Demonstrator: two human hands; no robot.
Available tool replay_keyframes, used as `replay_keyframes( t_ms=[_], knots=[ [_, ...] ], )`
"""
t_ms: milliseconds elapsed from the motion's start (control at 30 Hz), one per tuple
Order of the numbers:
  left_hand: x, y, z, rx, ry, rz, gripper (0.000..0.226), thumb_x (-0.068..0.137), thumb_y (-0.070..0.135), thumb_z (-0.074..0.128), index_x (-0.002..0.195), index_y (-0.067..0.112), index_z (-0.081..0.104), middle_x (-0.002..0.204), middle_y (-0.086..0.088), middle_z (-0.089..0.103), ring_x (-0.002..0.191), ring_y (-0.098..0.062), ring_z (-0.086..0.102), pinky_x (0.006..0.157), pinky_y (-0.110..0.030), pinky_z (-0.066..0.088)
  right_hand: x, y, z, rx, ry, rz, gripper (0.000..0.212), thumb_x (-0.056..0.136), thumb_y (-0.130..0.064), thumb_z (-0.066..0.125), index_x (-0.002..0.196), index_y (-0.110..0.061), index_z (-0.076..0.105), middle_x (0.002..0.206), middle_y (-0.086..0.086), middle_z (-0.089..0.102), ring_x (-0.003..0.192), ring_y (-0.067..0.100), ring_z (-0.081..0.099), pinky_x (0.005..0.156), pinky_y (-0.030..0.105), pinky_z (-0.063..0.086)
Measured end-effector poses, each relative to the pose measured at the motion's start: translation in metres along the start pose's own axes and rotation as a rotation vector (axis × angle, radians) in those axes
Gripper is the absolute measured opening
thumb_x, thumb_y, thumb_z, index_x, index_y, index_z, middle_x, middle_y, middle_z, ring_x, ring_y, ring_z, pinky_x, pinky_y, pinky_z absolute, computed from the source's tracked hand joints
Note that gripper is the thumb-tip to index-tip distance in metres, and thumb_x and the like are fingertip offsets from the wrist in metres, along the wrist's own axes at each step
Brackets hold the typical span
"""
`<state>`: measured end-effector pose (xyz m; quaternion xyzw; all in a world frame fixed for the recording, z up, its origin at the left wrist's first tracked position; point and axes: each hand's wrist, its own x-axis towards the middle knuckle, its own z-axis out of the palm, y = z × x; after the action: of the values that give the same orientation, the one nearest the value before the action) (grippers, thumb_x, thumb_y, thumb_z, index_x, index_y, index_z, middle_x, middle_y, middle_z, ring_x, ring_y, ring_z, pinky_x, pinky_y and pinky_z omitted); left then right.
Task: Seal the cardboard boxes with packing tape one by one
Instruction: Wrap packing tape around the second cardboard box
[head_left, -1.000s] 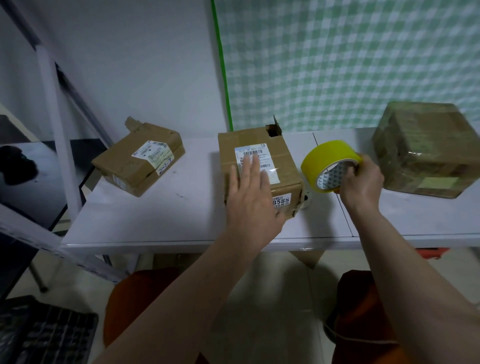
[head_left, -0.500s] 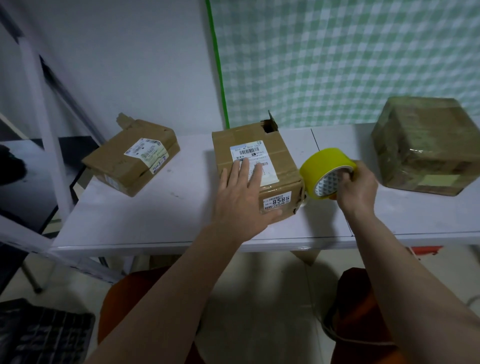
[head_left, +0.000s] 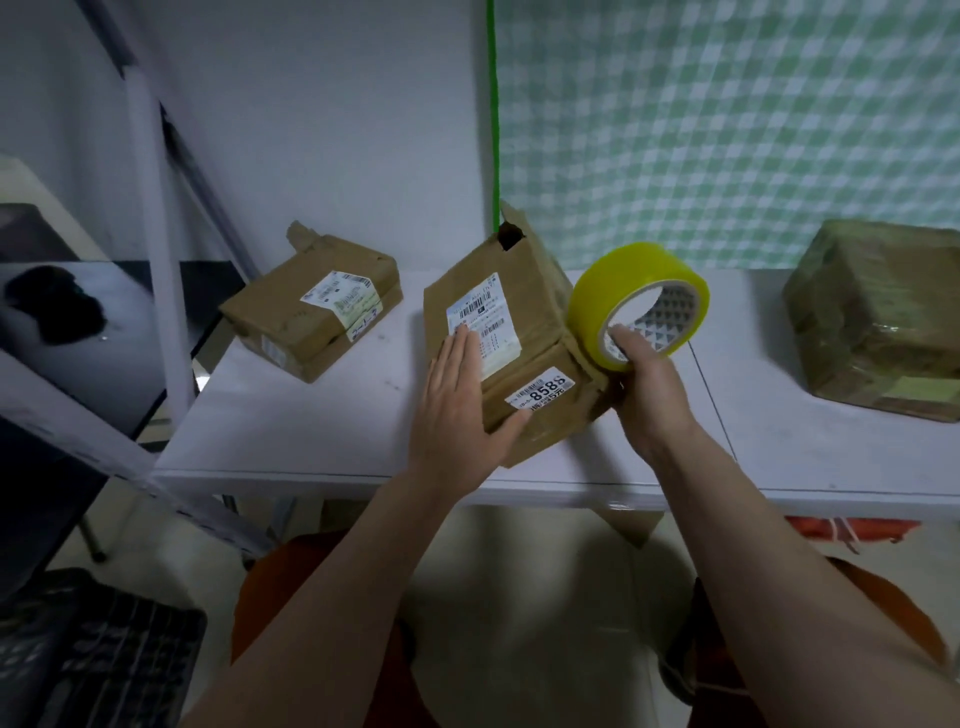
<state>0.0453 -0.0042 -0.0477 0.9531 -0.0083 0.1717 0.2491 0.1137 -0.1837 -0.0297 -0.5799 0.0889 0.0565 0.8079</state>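
Note:
A brown cardboard box (head_left: 524, 312) with white labels stands in the middle of the white table (head_left: 337, 431), tilted up on its near edge. My left hand (head_left: 462, 405) lies flat on its top, fingers spread. My right hand (head_left: 649, 384) grips a yellow roll of packing tape (head_left: 623, 291) pressed against the box's right side. A flatter labelled box (head_left: 311, 306) lies at the back left. A tape-wrapped box (head_left: 878, 317) sits at the far right.
A checked green cloth (head_left: 727, 130) hangs on the wall behind. A white metal frame (head_left: 156, 234) stands left of the table, beside a dark surface (head_left: 104, 332). A black crate (head_left: 98, 660) sits on the floor at lower left.
The middle box has tipped up and turned under my left hand. My right hand has brought the tape roll in against the box's right side.

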Motion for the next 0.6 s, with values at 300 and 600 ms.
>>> replay_keyframes(
  t_ms=[300, 600],
  knots=[
    [0.018, 0.02, -0.019, -0.441, 0.005, -0.073, 0.107, 0.075, 0.052, 0.072, 0.153, 0.021, 0.006, 0.159, -0.001, 0.015, 0.147, -0.018, 0.014, 0.119, -0.043, 0.021, -0.015, -0.033, 0.049, -0.594, 0.089, -0.332, 0.024, 0.079, -0.037, 0.054, 0.075, -0.018, 0.068, 0.081, 0.005, 0.07, 0.084, 0.026, 0.066, 0.078, 0.043, 0.054],
    [0.006, -0.011, -0.029, -0.316, 0.004, -0.075, 0.094, 0.078, 0.065, 0.058, 0.153, 0.028, 0.013, 0.16, 0.009, 0.014, 0.145, -0.011, 0.017, 0.116, -0.048, 0.024, -0.02, -0.034, 0.053, -0.828, 0.141, -0.515, 0.026, 0.092, -0.029, 0.049, 0.09, -0.008, 0.064, 0.088, 0.011, 0.065, 0.088, 0.034, 0.058, 0.075, 0.041, 0.046]
  ],
)
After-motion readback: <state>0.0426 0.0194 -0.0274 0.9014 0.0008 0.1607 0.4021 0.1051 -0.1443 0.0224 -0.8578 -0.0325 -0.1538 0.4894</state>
